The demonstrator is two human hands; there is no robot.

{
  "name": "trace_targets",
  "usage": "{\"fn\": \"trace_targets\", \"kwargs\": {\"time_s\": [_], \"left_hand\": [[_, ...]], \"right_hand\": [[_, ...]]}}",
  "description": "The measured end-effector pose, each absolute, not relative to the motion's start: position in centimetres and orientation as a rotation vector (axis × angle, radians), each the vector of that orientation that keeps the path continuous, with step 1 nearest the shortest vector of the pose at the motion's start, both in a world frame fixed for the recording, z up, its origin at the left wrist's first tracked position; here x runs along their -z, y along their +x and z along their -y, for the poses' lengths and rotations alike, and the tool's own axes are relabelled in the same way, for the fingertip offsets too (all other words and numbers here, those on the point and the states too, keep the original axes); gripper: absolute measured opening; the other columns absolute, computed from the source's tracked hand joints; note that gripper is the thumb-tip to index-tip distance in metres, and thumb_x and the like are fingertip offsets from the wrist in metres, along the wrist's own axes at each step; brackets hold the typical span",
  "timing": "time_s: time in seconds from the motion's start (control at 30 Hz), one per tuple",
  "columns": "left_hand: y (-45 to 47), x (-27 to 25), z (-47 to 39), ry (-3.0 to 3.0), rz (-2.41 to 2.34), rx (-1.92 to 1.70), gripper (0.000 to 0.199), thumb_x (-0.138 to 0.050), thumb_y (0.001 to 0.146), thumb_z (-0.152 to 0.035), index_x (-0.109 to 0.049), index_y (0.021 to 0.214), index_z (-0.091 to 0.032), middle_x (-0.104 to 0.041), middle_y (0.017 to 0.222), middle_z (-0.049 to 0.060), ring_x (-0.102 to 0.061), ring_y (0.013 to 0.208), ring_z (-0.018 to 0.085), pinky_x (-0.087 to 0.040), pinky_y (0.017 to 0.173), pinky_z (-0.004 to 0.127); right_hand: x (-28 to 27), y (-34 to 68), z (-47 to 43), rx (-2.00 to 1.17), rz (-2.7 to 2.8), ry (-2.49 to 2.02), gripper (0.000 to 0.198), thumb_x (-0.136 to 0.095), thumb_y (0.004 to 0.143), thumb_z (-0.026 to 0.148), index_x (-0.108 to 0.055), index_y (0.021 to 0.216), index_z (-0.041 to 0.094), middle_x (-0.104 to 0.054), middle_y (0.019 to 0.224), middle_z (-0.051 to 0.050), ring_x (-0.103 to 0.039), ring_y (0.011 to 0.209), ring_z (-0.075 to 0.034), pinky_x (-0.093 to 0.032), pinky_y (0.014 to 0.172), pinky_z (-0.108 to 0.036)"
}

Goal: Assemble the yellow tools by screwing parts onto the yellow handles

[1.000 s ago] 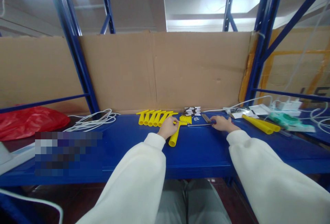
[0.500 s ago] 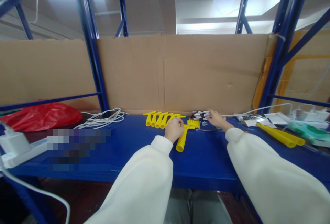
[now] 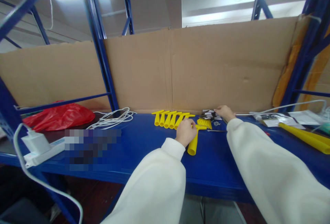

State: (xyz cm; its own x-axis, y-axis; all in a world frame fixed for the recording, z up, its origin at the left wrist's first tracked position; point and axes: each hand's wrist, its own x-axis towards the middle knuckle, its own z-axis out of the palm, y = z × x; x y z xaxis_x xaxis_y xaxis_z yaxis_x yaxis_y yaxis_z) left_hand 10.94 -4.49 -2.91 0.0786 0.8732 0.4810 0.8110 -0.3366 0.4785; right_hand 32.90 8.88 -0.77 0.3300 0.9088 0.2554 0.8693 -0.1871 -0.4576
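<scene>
My left hand (image 3: 186,131) has its fingers curled together beside a yellow T-shaped plastic handle (image 3: 193,145), which lies with its round open end toward me. Whatever sits between those fingertips is too small to make out. Farther right, my right hand (image 3: 226,113) reaches with outstretched fingers over the right end of a pile of small black-and-white pieces (image 3: 207,115). Between the hands lie flat yellow pieces (image 3: 204,123) and a scatter of small metal screws (image 3: 216,123). Several matching yellow handles (image 3: 167,120) stand in a row behind my left hand.
A thin metal tool (image 3: 216,130) lies in front of the screws. Long yellow tubes (image 3: 305,138) and plastic packets (image 3: 275,118) are at the right. Coiled white cable (image 3: 117,118), a red plastic bag (image 3: 62,115) and a power strip (image 3: 47,153) occupy the left. Cardboard (image 3: 219,65) walls the back.
The view has turned so that everything sits farther right. My right hand stays at the black-and-white pile, its fingers less spread. My left hand keeps its curled pose beside the yellow handle.
</scene>
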Motion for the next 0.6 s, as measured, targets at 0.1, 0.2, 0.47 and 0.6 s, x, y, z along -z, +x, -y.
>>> {"fn": "trace_targets", "kwargs": {"time_s": [0.1, 0.2, 0.47, 0.6], "left_hand": [[11.0, 2.7, 4.6, 2.257, -1.75, -1.1, 0.021, -0.055, 0.083, -0.01, -0.075, 0.087, -0.016, -0.073, 0.101, 0.01, -0.067, 0.096, 0.022, -0.052, 0.089, 0.031], [11.1, 2.4, 4.9, 2.262, -1.758, -1.081, 0.021, -0.055, 0.083, -0.009, -0.075, 0.087, -0.016, -0.073, 0.102, 0.01, -0.066, 0.098, 0.021, -0.052, 0.09, 0.031], [11.2, 2.4, 5.0, 2.285, -1.709, -1.095, 0.021, -0.055, 0.084, -0.009, -0.074, 0.088, -0.016, -0.073, 0.104, 0.01, -0.066, 0.099, 0.022, -0.051, 0.092, 0.033], [11.0, 2.3, 5.0, 2.27, -1.73, -1.1, 0.021, -0.055, 0.084, -0.009, -0.075, 0.089, -0.015, -0.072, 0.103, 0.011, -0.066, 0.098, 0.023, -0.051, 0.092, 0.034]], "right_hand": [[0.6, 32.6, -9.3, -0.164, 1.485, -2.107, 0.042, -0.061, 0.082, 0.046, -0.072, 0.116, 0.023, -0.067, 0.125, -0.016, -0.061, 0.118, -0.037, -0.047, 0.095, -0.054], [0.7, 32.1, -9.4, -0.189, 1.441, -2.142, 0.047, -0.062, 0.082, 0.043, -0.069, 0.12, 0.017, -0.063, 0.131, -0.019, -0.057, 0.123, -0.037, -0.043, 0.099, -0.055], [1.1, 31.3, -9.0, -0.084, 1.411, -2.056, 0.032, -0.062, 0.081, 0.031, -0.073, 0.108, 0.021, -0.068, 0.122, -0.016, -0.058, 0.118, -0.034, -0.036, 0.102, -0.056], [1.5, 31.7, -9.8, -0.125, 1.219, -1.897, 0.019, -0.061, 0.078, 0.024, -0.074, 0.092, 0.021, -0.071, 0.111, -0.013, -0.058, 0.117, -0.034, -0.034, 0.104, -0.057]]}}
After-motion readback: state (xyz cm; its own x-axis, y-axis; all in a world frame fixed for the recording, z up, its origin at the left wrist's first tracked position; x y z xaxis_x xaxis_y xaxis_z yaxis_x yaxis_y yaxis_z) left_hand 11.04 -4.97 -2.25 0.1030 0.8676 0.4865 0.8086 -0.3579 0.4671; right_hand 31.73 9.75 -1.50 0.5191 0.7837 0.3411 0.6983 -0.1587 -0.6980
